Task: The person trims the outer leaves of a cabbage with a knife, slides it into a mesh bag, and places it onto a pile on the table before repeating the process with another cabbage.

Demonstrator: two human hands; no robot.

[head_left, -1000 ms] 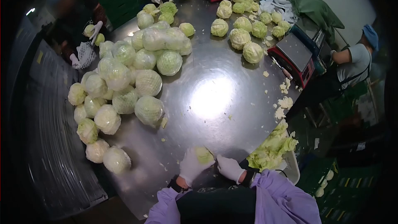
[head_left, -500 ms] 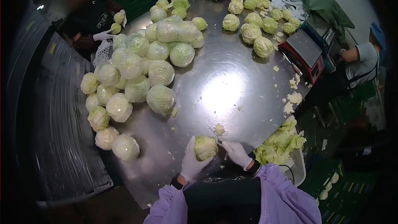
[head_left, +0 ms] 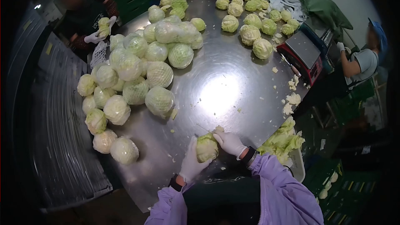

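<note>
At the near edge of the steel table, a trimmed green cabbage [head_left: 207,148] rests against my gloved left hand [head_left: 193,161], whose fingers wrap round its left side. My gloved right hand [head_left: 229,142] is closed at the cabbage's upper right. From its fingers a thin knife blade [head_left: 203,128] points up and left over the top of the cabbage; the handle is hidden in the glove. A small pale cabbage scrap [head_left: 218,128] lies right by my right fingertips.
Wrapped cabbages [head_left: 160,75] are heaped on the left of the table [head_left: 187,112]. Unwrapped ones [head_left: 250,34] sit at the back right, near a red scale [head_left: 303,54]. A white basket [head_left: 297,162] holds loose leaves [head_left: 283,141]. Co-workers stand left, at the back and right.
My right hand has moved up and left over the cabbage, with the blade now across its top. The co-worker at the back has let go of a cabbage beside the scale.
</note>
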